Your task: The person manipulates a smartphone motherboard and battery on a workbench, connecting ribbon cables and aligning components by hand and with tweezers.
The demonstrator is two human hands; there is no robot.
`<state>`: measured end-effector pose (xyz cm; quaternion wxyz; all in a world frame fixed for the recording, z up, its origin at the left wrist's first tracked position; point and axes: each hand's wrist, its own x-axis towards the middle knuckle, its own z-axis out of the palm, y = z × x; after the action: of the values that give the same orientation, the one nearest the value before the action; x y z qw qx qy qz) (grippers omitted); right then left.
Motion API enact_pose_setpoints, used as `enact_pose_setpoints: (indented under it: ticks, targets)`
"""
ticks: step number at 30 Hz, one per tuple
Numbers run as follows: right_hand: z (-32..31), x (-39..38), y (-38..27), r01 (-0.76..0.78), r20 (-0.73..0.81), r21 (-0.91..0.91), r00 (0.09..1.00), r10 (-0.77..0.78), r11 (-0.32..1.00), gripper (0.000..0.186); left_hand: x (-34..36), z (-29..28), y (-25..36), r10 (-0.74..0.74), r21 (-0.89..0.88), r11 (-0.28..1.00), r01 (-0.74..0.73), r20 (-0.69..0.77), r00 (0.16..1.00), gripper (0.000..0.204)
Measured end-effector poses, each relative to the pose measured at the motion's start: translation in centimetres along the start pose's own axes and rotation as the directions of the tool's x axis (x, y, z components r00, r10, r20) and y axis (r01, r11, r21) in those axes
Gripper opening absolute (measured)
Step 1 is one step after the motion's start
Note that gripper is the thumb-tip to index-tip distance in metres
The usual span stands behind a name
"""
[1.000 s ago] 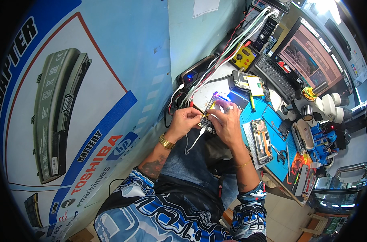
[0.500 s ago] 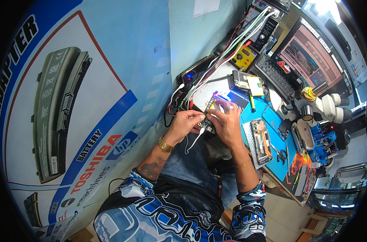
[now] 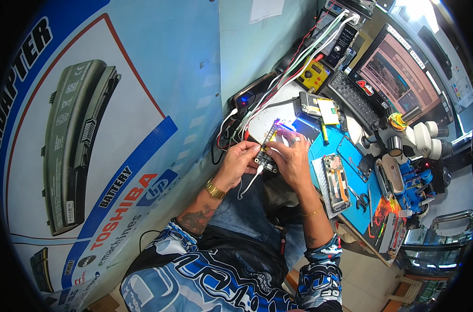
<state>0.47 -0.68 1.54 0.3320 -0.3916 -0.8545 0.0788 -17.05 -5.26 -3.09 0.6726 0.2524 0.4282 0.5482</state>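
A small black circuit board (image 3: 265, 162) is held over my lap at the near edge of the bench. A white cable (image 3: 251, 182) is plugged into its lower end and hangs in a loop. My left hand (image 3: 239, 162) is closed, thumb and fingertips pinched at the board's left edge. From the other side, my right hand (image 3: 291, 156), a ring on one finger, has its thumb and index finger pressed at the board's upper part. Fingertips hide what lies between them there. Just beyond the hands, a bright bluish-violet light (image 3: 285, 125) glows on the bench.
An opened phone (image 3: 336, 182) lies right of my right hand on a blue mat (image 3: 352, 208), near scissors (image 3: 361, 200). Beyond are a yellow meter (image 3: 314, 75), a keyboard (image 3: 353, 99), a monitor (image 3: 403, 73) and a microscope (image 3: 421, 138). A wall (image 3: 195, 104) rises at left.
My left hand has drawn back slightly to the left, and its fingertips cover less of the board. The right hand stays almost in place.
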Motion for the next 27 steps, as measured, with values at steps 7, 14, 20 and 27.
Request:
enact_pose_setpoints:
  ticks: [7,14,20,27]
  targets:
    - [0.0,0.0,0.0,-0.01,0.013,-0.004,1.0,0.01,1.0,0.021,-0.7,-0.1,-0.2,0.066,0.076,0.995,-0.064,-0.014,0.998,0.015]
    - [0.0,0.0,-0.1,-0.006,0.013,-0.009,1.0,0.006,1.0,0.02,-0.3,0.2,-0.3,0.052,0.074,0.996,-0.047,-0.069,0.996,0.015]
    - [0.1,0.0,-0.2,-0.014,0.009,-0.025,1.0,0.014,1.0,0.02,-0.3,0.7,-0.2,0.169,0.246,0.959,-0.137,-0.115,0.979,0.016]
    - [0.3,-0.1,-0.2,-0.015,-0.013,-0.039,1.0,0.015,0.999,0.019,-0.7,0.8,-0.3,0.145,0.21,0.97,-0.12,-0.109,0.983,0.018]
